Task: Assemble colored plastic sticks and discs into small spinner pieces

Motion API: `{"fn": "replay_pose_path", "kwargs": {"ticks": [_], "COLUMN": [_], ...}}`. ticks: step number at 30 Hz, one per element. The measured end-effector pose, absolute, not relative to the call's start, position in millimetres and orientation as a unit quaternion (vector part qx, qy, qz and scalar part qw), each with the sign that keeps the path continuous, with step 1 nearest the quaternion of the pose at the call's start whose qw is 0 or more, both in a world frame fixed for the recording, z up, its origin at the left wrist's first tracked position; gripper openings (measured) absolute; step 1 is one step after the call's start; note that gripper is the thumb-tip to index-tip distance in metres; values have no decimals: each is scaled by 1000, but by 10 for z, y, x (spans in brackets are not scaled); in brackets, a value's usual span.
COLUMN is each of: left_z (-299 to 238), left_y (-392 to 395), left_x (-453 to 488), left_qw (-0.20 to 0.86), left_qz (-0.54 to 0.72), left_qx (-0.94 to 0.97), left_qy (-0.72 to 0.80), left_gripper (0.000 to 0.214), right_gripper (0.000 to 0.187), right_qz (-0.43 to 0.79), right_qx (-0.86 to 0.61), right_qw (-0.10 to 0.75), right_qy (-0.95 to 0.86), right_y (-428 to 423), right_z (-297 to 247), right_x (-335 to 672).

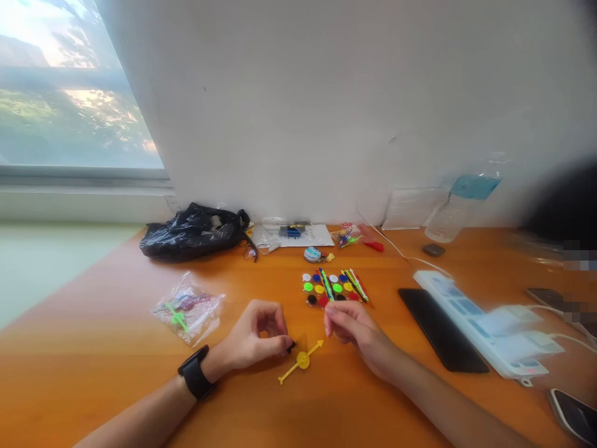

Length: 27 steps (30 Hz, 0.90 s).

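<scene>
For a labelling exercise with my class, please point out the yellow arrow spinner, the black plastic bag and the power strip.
Yellow arrow spinner [303, 360]: head view, on its round centre.
Black plastic bag [192, 234]: head view, on its crumpled side.
Power strip [465, 314]: head view, on its upper face.

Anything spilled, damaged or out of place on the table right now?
Nothing plainly stands out: I see no spill or breakage. The yellow arrow-shaped plastic spinner lies diagonally between the left hand and right hand, looking whole; the small, round, coloured plastic discs sit roughly in rows beyond.
</scene>
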State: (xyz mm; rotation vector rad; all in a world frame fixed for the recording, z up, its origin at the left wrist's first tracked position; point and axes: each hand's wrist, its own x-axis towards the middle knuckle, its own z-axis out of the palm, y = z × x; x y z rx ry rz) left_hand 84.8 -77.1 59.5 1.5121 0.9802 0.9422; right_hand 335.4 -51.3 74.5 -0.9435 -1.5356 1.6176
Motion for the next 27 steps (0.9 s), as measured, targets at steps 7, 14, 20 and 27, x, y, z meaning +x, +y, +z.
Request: {"fn": "replay_pose_path", "kwargs": {"ticks": [7,14,20,27], "left_z": [589,615,641,687], "left_y": [-773,-725,-653,-669], "left_x": [856,822,798,829], "left_qw": [559,583,585,602], "left_qz": [413,492,550,541], "left_qx": [609,528,471,457], "left_qy": [384,373,365,369], "left_gripper": [23,23,23,25], "right_gripper": [53,49,49,48], "right_qz": [618,567,537,531], "right_qx": [-367,-363,-362,-364], "right_qw": [362,355,340,346], "right_qy": [-593,-649,-681,-683], "right_y": [-487,-464,-469,-466], "right_z": [747,730,730,701], "right_x": [3366,3390,3380,3387]}}
